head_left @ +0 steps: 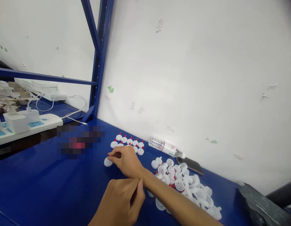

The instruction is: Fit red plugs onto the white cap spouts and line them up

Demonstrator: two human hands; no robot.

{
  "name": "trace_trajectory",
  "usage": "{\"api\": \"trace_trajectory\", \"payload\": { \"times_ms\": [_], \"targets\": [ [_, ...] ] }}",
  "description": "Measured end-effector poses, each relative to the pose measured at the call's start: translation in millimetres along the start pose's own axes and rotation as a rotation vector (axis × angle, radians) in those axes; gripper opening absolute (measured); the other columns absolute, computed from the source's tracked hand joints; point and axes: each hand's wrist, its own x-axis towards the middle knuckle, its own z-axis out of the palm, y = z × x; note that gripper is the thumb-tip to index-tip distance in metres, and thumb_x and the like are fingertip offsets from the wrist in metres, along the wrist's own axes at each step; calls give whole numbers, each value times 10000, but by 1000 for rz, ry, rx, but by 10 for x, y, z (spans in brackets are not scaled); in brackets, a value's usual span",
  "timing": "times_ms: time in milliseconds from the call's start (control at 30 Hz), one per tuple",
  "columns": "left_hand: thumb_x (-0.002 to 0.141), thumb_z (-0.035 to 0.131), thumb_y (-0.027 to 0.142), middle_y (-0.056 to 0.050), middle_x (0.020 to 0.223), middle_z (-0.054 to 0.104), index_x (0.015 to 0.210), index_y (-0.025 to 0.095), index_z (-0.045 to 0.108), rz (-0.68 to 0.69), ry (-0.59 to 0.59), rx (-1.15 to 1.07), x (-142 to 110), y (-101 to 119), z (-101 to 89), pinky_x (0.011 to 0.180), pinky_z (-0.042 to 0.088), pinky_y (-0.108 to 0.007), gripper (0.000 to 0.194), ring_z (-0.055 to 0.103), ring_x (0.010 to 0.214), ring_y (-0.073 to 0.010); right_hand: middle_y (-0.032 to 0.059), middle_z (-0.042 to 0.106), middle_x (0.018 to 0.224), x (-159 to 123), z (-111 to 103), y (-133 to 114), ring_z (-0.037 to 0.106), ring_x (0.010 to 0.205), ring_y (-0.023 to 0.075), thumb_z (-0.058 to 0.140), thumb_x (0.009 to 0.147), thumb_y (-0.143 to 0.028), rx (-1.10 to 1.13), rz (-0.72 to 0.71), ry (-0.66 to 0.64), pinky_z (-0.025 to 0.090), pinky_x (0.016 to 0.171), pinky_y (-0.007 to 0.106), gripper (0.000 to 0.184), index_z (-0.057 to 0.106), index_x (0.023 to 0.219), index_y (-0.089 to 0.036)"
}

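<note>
My right hand [128, 160] reaches across from the lower right. Its thumb and fingertips pinch the top of a round white plastic cap [108, 162] low over the blue table [53, 185]; the pinched part is hidden. Just beyond stand two rows of white caps [140, 151] with red tips pointing up, partly covered by that hand. Nearer to me, my left hand [119, 201] is closed beside the right wrist, thumb against curled fingers. Whatever it may hold is hidden. Right of the right forearm lies a loose heap of white caps [179, 185], with bits of red among them.
Along the wall lie a clear plastic bottle [165, 147] and a dark phone [190, 165]. A dark grey bag [263, 204] sits at the right. On the left are a white power strip [48, 121] with chargers, a cable, and a blurred patch [77, 144]. A blue metal post [100, 59] rises behind.
</note>
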Motion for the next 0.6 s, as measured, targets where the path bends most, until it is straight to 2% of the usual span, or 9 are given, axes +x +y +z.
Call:
{"api": "trace_trajectory", "payload": {
  "times_ms": [100,300,433,533,600],
  "targets": [
    [1021,374,213,71,534,517,631,218,380,3,18,3,8,-1,-9,521,271,-284,390,444,452,-69,26,811,868,195,28,-29,748,808,157,778,852,-154,-52,-2,-22,532,799,251,58,800,891,-191],
    [1003,393,191,74,540,494,634,216,390,65,-30,15,-6,-9,11,533,285,-281,371,460,464,-70,24,803,791,454,10,46,750,734,163,826,803,-204,-117,91,-84,520,631,219,54,794,839,-179],
    [1008,382,191,71,547,505,638,217,401,72,-44,24,-13,-19,28,535,287,-283,371,469,466,-71,14,788,770,483,23,54,737,734,156,825,820,-256,-167,95,-85,510,671,229,93,783,852,-179],
    [1016,373,203,66,549,517,640,220,410,59,-59,31,-4,-11,22,536,286,-290,378,473,469,-78,-2,790,867,405,-66,7,726,755,144,889,758,-290,-186,62,-68,504,708,229,337,762,1056,-195],
    [1022,371,218,62,552,526,635,221,412,38,-83,33,2,2,8,536,285,-294,390,474,469,-82,-3,785,965,275,-215,-61,718,786,144,891,756,-285,-205,42,-38,501,725,237,431,733,1152,-223]
  ]
}}
